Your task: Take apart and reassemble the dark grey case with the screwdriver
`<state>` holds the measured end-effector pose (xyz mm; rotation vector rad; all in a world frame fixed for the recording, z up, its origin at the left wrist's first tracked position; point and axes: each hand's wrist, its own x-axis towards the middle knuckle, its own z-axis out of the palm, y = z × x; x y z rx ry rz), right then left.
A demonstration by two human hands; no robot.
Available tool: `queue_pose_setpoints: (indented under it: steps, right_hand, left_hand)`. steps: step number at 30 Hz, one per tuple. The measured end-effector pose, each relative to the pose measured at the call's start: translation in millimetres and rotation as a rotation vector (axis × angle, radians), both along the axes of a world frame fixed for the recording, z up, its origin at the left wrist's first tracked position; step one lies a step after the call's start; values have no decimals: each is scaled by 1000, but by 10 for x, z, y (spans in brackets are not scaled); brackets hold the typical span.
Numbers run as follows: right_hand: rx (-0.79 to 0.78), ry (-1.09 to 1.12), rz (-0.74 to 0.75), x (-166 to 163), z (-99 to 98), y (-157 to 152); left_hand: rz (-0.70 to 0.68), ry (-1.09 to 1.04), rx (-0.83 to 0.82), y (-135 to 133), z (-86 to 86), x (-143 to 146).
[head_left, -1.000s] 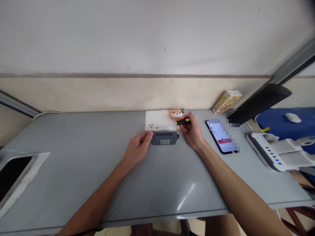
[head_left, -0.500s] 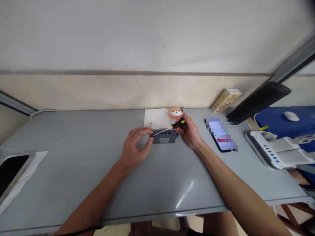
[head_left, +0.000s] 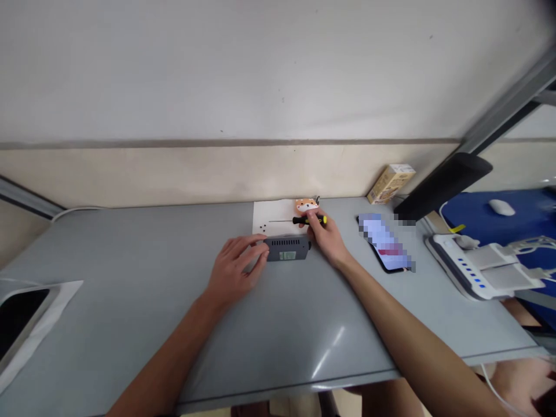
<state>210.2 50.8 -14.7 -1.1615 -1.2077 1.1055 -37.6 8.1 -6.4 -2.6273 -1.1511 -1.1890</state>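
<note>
Dark grey box [head_left: 287,249] on the grey table [head_left: 130,278], slotted side and pale green label [head_left: 287,255] toward the wearer; it lies between the two hands. Left hand [head_left: 237,266] at the box's left end, fingertips gathered narrow on it, one over the upper edge, others at the near face; that corner is hidden under them. Right hand [head_left: 328,237] closed on the screwdriver [head_left: 309,220], black and yellow handle between thumb and fingers, lower side of the hand just beside the box's right end; contact there cannot be told. Shaft points left, nearly level, above the white paper [head_left: 273,208] behind the box. Its tip sits just right of a small cluster of dark screws [head_left: 263,227] on the paper's left part; whether it touches the sheet, cannot tell. Orange-and-white animal-faced item [head_left: 307,205] on the paper's far right, immediately beyond the handle. Lit phone [head_left: 384,240] to the right of the right hand, apart from it; carton [head_left: 391,183] near the wall. Against half a second ago: the tip was then at the box's left end, by the left fingertips, shaft slanting down across the slots; now it is off the box and over the paper, much as a second ago. The left hand keeps to the same end, thumb drawn closer to the fingers.
</note>
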Motion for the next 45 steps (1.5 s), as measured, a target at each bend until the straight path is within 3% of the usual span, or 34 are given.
queue_pose_setpoints:
  steps: [4,11,17,24,32,45]
  right_hand:
    - [36,-104,54,-39,3,-34]
    - [29,-95,69,-28,34,-48]
    - [-79,214,20,46,64,0]
    - [-137,610,-141,314,174,74]
    - [-157,685,-162,434,128,135]
    - [-205,707,-150,393,103,139]
  left_hand:
    - [11,-43,-7,-8,-28,10]
    - [53,-81,-55,-24,-49,22]
    - [54,-103,-67,-33,-4,28]
    - [-4,98,75,62,219,258]
    - [-86,142,110,77,252,584]
    - [-58,61,185,78,203,664]
